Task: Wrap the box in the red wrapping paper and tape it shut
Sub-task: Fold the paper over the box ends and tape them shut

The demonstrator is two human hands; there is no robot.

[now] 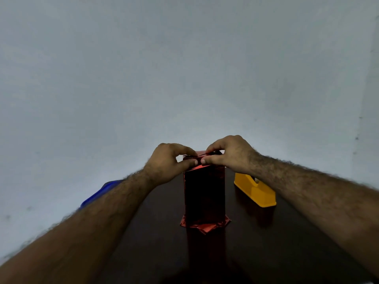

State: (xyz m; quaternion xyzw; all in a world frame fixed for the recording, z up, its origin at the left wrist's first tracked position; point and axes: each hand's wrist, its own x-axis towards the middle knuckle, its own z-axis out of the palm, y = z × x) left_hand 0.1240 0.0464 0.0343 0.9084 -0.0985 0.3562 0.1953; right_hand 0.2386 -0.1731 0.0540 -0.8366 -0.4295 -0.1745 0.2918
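A pale grey-white wall (184, 68) fills most of what I can see, plain and a little mottled, meeting a second wall at a corner on the far right. Below it the dark brown table (266, 242) runs away from me, glossy enough to throw back dim reflections.

At the left edge of the table a blue object (98, 193) shows from behind the forearm; I can't tell what it is.

The left hand (166, 165) comes in next, fingers and thumb curled, pinching the folded paper at the top of the box. The box (204, 193) stands upright on end near the middle of the table, covered in red wrapping paper (205, 225) that looks almost black in this light; the paper flares out in crumpled red points around its foot. The right hand (229, 155) meets the left over the top end, thumb and fingertips pinching the same fold, the two thumbs almost touching.

Just right of the box, partly behind the right forearm, a yellow tape dispenser (256, 191) sits on the table.
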